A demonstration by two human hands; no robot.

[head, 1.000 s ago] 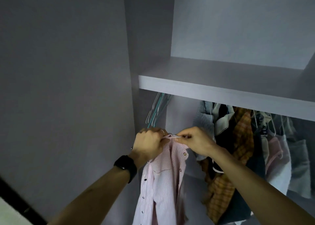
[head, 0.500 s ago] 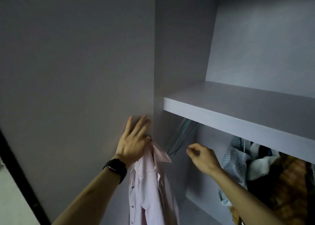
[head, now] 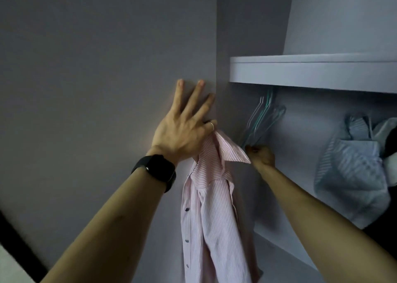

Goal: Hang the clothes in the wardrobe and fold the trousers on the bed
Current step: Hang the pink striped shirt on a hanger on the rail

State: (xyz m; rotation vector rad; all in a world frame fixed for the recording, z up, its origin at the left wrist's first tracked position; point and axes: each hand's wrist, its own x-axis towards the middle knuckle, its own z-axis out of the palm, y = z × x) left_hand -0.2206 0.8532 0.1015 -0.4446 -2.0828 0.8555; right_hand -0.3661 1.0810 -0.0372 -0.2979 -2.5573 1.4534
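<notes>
While our left hand (head: 182, 130) lay against the wardrobe's side panel (head: 96, 68) with three fingers spread straight, its ringed finger curled to pinch the collar of the pink striped shirt (head: 206, 207) — so the shirt hung just in front of the panel's edge, not yet on a hanger. It was pale with fine pink stripes and dark buttons down the front. Its collar flared to the right, and its body drooped twisted past the bottom of our view. Our right hand (head: 261, 155) was under the shelf (head: 300, 72), fingers curled round the lower ends of a bunch of thin hangers (head: 264, 115) — teal and white, tilted. The collar's point covered part of that hand. Further right hung a pale blue striped garment (head: 352, 175); the shelf hid the rail. A black watch (head: 155, 171) sat on our left wrist.
</notes>
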